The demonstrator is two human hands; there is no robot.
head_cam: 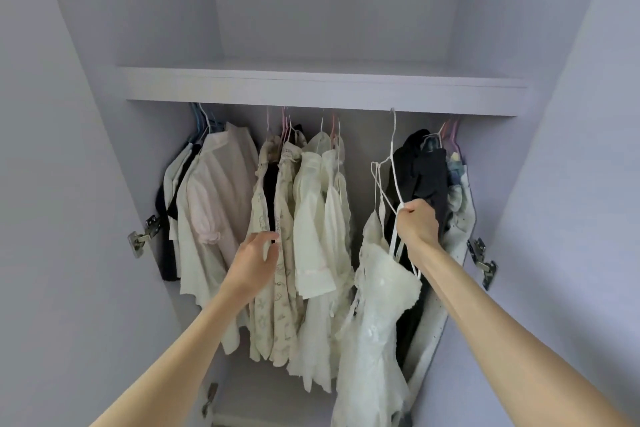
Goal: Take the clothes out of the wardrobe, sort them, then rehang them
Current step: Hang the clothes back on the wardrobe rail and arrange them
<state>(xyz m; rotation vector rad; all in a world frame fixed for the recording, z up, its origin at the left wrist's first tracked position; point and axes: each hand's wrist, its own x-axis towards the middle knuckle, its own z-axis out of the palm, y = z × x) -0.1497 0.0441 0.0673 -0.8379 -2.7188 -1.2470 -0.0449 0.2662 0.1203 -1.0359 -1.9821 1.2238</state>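
Note:
Inside the open lilac wardrobe, clothes hang in a row below the shelf [322, 88]. My right hand [417, 224] grips a white wire hanger [393, 163] whose hook reaches up under the shelf; a white lacy dress [375, 315] hangs from it. My left hand [254, 262] touches a cream patterned shirt [282, 253] in the middle group, fingers curled at its front edge. A pale pink blouse [216, 201] hangs at the left, and dark garments [424, 177] hang at the right behind my right hand.
Both doors stand open, with metal hinges at the left [143, 236] and right [481, 258]. The compartment above the shelf holds nothing visible. A gap between the cream tops [320, 218] and the dress shows the back wall.

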